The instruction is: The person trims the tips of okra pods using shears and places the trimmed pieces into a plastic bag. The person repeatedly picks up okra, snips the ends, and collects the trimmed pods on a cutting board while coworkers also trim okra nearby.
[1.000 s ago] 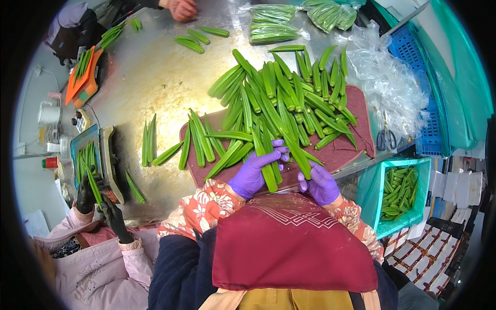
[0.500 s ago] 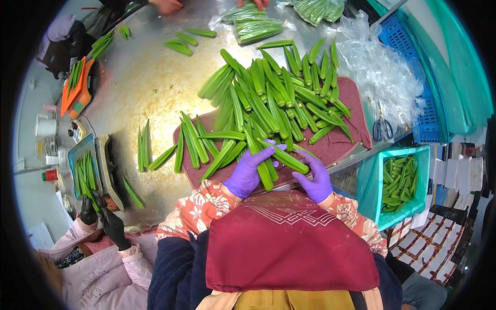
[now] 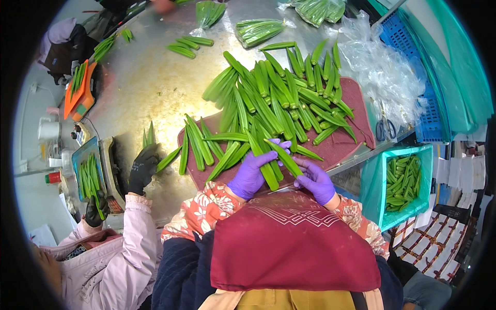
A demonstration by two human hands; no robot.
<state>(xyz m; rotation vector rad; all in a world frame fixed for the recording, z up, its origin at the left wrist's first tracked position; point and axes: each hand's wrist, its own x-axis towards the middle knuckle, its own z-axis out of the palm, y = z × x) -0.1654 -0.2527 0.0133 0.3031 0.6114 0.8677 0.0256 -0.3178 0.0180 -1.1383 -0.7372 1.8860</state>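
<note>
My left hand (image 3: 249, 174), in a purple glove, is closed around a few green okra pods (image 3: 269, 176) that point down toward my apron. Between the thumb and fingers of my right hand (image 3: 316, 181), gloved alike, is the thick end of another okra pod (image 3: 287, 159). This pod slants up to the left, its thin tip by my left fingers. Just beyond both hands, a big heap of loose okra (image 3: 274, 98) lies on a dark red cloth (image 3: 356, 103). Several pods lie apart on the cloth's left side.
At the left, a co-worker's black-gloved hand (image 3: 143, 168) reaches to loose pods; the other holds okra over a scale tray (image 3: 77, 157). Bagged okra (image 3: 258, 32) lies at the back. Plastic bags (image 3: 387, 77) and scissors (image 3: 381, 129) are at right, above a green-lined crate (image 3: 372, 181) of okra.
The pod at my right hand now tilts more steeply, gripped at its thick end. A co-worker's black-gloved hand has reached out to the pods at left. A bag of okra at the back has shifted left.
</note>
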